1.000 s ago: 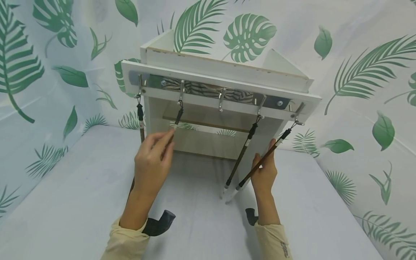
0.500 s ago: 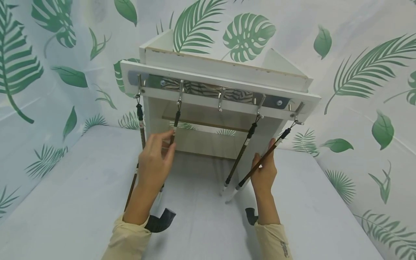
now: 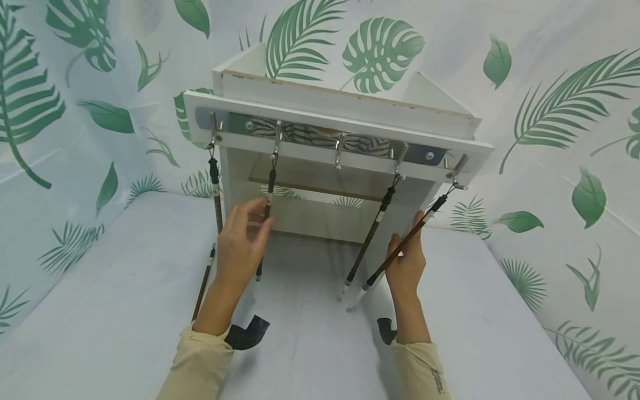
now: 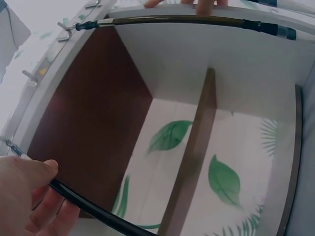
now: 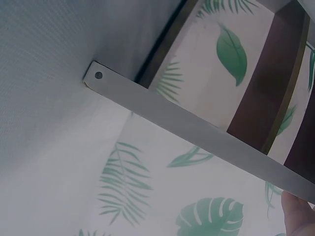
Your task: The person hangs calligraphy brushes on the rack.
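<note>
A row of metal hooks runs along the front of a white shelf unit (image 3: 320, 95). From the second hook from the left hangs a calligraphy brush (image 3: 272, 180) by its cord loop. My left hand (image 3: 239, 236) is beside its handle, thumb and fingertips parted around it; in the left wrist view the thumb overlaps the brush (image 4: 98, 210). My right hand (image 3: 407, 269) holds the unit's right side panel, with its thumb on the panel's edge (image 5: 197, 132) in the right wrist view. Other brushes hang at far left (image 3: 216, 194), right (image 3: 372, 236) and far right (image 3: 407, 241).
Another brush (image 3: 203, 286) lies on the pale tabletop (image 3: 310, 344) at left, partly behind my left forearm. The middle hook (image 3: 339, 151) carries no brush. A leaf-printed backdrop (image 3: 550, 139) surrounds the table. Black curved pieces (image 3: 250, 333) stick out at both cuffs.
My left fingers, pinching the brush handle one second ago, have parted. The brush has swung to hang more upright, its tip now in sight below the hand. The right hand has stayed put.
</note>
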Demonstrator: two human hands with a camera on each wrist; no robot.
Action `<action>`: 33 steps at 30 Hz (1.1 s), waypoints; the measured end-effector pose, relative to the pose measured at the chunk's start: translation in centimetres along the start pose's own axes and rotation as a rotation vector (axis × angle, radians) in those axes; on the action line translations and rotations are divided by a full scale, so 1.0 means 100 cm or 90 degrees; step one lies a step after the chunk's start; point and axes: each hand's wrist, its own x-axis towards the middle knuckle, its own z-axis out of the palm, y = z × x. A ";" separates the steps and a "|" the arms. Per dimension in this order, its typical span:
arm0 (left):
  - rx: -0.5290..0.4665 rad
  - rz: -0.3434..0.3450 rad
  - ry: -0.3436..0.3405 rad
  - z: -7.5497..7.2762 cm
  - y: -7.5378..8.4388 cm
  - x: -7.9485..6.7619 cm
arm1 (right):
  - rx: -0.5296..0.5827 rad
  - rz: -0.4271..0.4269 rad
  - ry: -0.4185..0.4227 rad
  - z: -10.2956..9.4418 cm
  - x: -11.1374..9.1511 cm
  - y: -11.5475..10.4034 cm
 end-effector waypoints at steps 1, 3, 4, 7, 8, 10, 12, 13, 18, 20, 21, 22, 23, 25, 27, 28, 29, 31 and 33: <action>-0.004 0.000 -0.001 0.000 -0.001 0.000 | 0.000 0.002 0.000 0.000 0.000 0.000; -0.012 0.000 -0.003 0.000 -0.003 0.000 | 0.003 0.005 0.000 0.001 0.000 0.000; -0.018 0.000 -0.003 0.000 -0.003 0.000 | 0.005 0.005 0.000 0.001 -0.001 0.000; -0.028 0.005 -0.007 -0.001 -0.005 0.001 | 0.006 0.003 0.000 0.002 -0.001 0.000; -0.031 0.005 -0.010 -0.001 -0.006 0.001 | 0.007 0.001 0.000 0.002 -0.001 0.000; -0.032 0.008 -0.017 -0.002 -0.008 0.001 | 0.008 -0.002 0.001 0.002 -0.001 0.000; -0.026 0.011 -0.026 -0.004 -0.009 0.001 | 0.008 -0.001 0.001 0.002 -0.001 -0.001; -0.021 0.012 -0.033 -0.005 -0.010 0.001 | 0.009 0.000 0.001 0.002 -0.001 -0.001; 0.035 0.036 -0.043 -0.013 -0.010 0.003 | 0.009 0.008 -0.005 0.002 -0.002 -0.001; 0.078 0.058 -0.022 -0.018 -0.010 0.004 | 0.009 0.006 -0.005 0.002 -0.003 -0.001; 0.098 0.070 -0.007 -0.020 -0.010 0.005 | 0.010 0.004 -0.005 0.002 -0.002 -0.001; 0.114 0.082 0.013 -0.023 -0.010 0.006 | 0.012 0.001 -0.004 0.002 -0.002 -0.001; 0.129 0.094 0.034 -0.025 -0.010 0.007 | 0.011 -0.001 -0.003 0.001 -0.002 -0.001; 0.139 0.111 0.076 -0.030 -0.011 0.009 | 0.012 -0.003 0.001 0.001 -0.001 0.000; 0.130 0.113 0.109 -0.035 -0.014 0.011 | 0.011 -0.002 0.004 0.000 0.000 0.000; 0.126 0.108 0.125 -0.038 -0.017 0.011 | 0.009 -0.001 0.005 0.000 0.001 0.000; 0.124 0.098 0.135 -0.041 -0.020 0.012 | 0.007 0.000 0.005 -0.001 0.001 0.000; 0.128 0.060 0.139 -0.048 -0.027 0.011 | 0.004 0.002 0.004 0.000 0.001 0.000; 0.157 0.003 0.124 -0.056 -0.034 0.009 | 0.003 0.000 0.002 0.000 0.001 0.001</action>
